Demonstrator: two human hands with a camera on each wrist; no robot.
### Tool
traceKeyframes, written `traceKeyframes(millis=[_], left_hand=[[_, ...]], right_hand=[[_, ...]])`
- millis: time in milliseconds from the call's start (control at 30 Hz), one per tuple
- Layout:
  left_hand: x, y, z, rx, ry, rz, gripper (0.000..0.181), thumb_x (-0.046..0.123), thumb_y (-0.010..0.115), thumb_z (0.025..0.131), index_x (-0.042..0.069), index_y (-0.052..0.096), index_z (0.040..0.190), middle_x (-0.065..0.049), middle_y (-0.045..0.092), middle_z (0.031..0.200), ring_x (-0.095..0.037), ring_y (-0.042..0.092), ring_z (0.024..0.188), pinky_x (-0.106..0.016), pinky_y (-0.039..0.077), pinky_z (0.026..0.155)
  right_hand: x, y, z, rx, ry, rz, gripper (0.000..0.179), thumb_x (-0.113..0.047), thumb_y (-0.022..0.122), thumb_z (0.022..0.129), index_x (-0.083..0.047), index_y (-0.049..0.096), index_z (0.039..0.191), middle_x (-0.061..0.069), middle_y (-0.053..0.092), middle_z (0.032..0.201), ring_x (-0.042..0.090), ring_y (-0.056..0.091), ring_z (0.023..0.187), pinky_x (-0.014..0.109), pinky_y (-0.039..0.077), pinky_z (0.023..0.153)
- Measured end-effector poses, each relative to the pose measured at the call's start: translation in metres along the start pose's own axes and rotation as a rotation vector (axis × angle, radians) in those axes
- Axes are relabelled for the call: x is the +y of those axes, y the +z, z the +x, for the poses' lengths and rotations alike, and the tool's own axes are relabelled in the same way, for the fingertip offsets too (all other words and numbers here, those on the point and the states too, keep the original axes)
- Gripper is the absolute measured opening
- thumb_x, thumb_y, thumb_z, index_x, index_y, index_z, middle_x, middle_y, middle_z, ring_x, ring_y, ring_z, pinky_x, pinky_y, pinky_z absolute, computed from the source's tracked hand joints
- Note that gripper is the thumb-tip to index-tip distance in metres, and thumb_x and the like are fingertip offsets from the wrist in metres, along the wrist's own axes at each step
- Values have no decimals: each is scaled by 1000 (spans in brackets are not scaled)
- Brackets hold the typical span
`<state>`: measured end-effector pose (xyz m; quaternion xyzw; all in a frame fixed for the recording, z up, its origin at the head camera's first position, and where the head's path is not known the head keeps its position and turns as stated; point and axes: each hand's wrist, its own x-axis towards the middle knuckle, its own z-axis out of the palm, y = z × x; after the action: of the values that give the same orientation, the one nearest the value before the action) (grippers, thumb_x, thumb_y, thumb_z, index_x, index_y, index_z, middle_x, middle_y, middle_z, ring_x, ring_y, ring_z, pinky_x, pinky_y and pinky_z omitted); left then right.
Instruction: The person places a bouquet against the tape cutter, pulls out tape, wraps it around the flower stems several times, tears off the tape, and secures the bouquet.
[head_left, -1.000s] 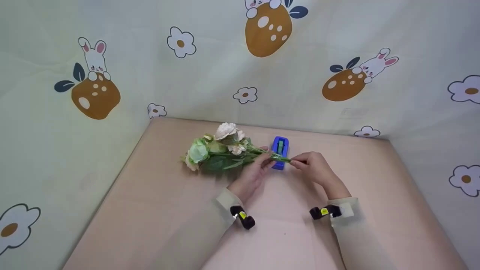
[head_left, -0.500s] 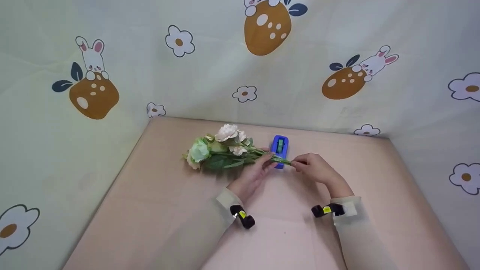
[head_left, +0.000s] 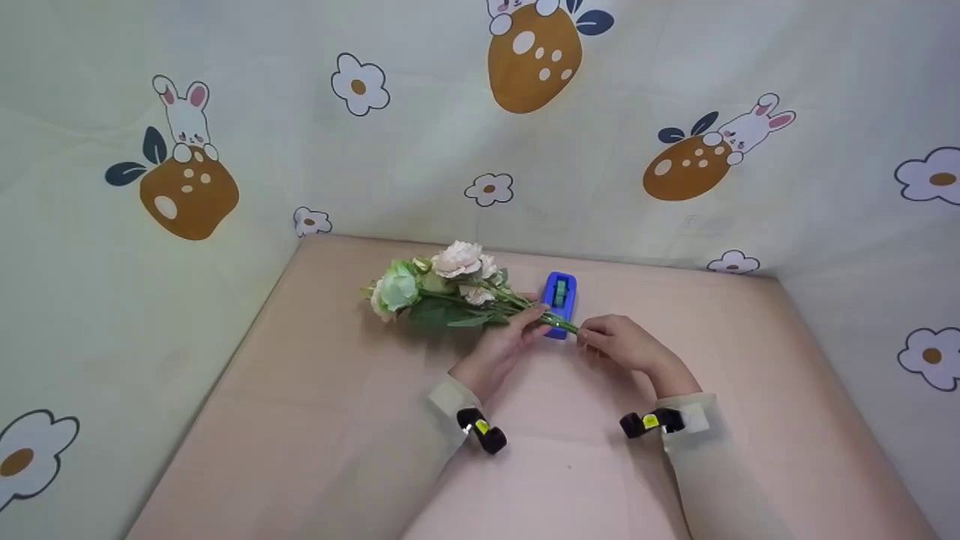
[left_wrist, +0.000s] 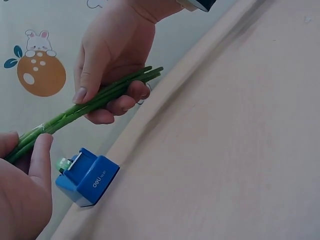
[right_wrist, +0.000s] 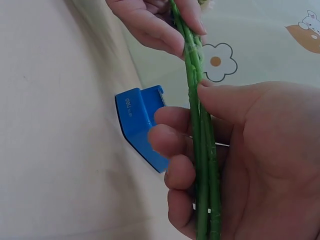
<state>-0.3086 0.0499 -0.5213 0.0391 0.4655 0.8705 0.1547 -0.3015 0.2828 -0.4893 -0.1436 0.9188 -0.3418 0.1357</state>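
A bunch of artificial flowers (head_left: 459, 259), with pale pink and light green blooms, is held above the table by both hands. My left hand (head_left: 504, 349) grips the green stems (right_wrist: 195, 120) partway down, below the leaves. Clear tape shows around the stems beside the left fingers in both wrist views. Nearer the cut ends, my right hand (head_left: 626, 346) holds the stems, its fingers curled around them and the thumb lying along them. Just behind the stems stands a blue tape dispenser (head_left: 559, 292) with a green roll core.
The table (head_left: 510, 480) has a pinkish-beige cover. Pale cloth walls (head_left: 420, 150) printed with rabbits, fruit and flowers enclose its back and sides. Each sleeve carries a black wrist camera, one on the left (head_left: 481, 430) and one on the right (head_left: 651, 423).
The stem ends have tipped slightly downward toward me, with the right hand a little lower. The blooms have risen slightly. Both hands keep hold, and the tape dispenser stays in place.
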Motion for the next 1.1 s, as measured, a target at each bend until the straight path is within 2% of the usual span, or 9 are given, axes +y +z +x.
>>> traceKeyframes(millis=[33, 200, 333, 467, 567, 633, 867, 1100], left_hand=[[0, 0, 0, 6, -8, 8, 39, 12, 69, 103, -2, 58, 137, -23, 59, 146, -18, 71, 116, -34, 58, 107], [-2, 0, 1, 22, -37, -1, 49, 12, 69, 103, -8, 52, 145, -21, 64, 140, -18, 70, 114, -34, 57, 108], [-8, 1, 4, 67, -58, -27, 48, 12, 69, 102, -7, 52, 143, -16, 68, 128, -18, 68, 109, -34, 58, 107], [-15, 4, 5, 126, -99, -68, 32, 11, 71, 101, 0, 59, 129, -9, 70, 113, -16, 67, 104, -34, 58, 106], [-19, 5, 5, 170, -120, -89, 19, 10, 73, 100, 7, 62, 115, -6, 71, 106, -16, 68, 100, -34, 58, 104], [-19, 5, 5, 187, -124, -94, 17, 10, 73, 100, 9, 62, 111, -6, 72, 105, -16, 68, 98, -35, 58, 104], [-16, 6, 8, 198, -121, -84, 11, 12, 74, 100, 9, 65, 107, -2, 72, 97, -14, 66, 92, -35, 57, 102], [-21, 6, 10, 179, -130, -75, 6, 11, 69, 100, 7, 65, 104, -4, 69, 99, -15, 63, 93, -32, 56, 99]], right_hand=[[0, 0, 0, -1, -1, 1, 31, -25, 55, 111, -4, 76, 104, 19, 70, 87, 22, 57, 72, 27, 46, 63], [1, 1, 1, 5, -2, -1, 26, -23, 60, 109, -4, 76, 101, 17, 69, 84, 23, 59, 71, 25, 47, 63], [4, 4, 2, 20, -12, -49, 21, -23, 64, 107, -7, 77, 103, 12, 69, 83, 19, 58, 71, 27, 48, 66], [5, 8, 0, 30, -14, -98, 19, -24, 67, 105, -9, 79, 104, 8, 69, 83, 16, 57, 72, 30, 48, 68], [4, 10, 0, 30, -9, -111, 18, -24, 69, 105, -9, 80, 104, 7, 70, 83, 16, 56, 72, 30, 47, 68], [3, 10, 1, 36, -6, -116, 18, -25, 70, 104, -10, 80, 103, 7, 71, 83, 15, 56, 72, 29, 47, 67], [1, 9, 5, 87, -44, -140, 15, -22, 74, 101, -10, 81, 97, 3, 69, 79, 14, 55, 70, 27, 45, 64], [2, 11, 5, 111, -68, -161, 11, -18, 77, 98, -10, 81, 92, -1, 66, 76, 14, 54, 69, 27, 45, 63]])
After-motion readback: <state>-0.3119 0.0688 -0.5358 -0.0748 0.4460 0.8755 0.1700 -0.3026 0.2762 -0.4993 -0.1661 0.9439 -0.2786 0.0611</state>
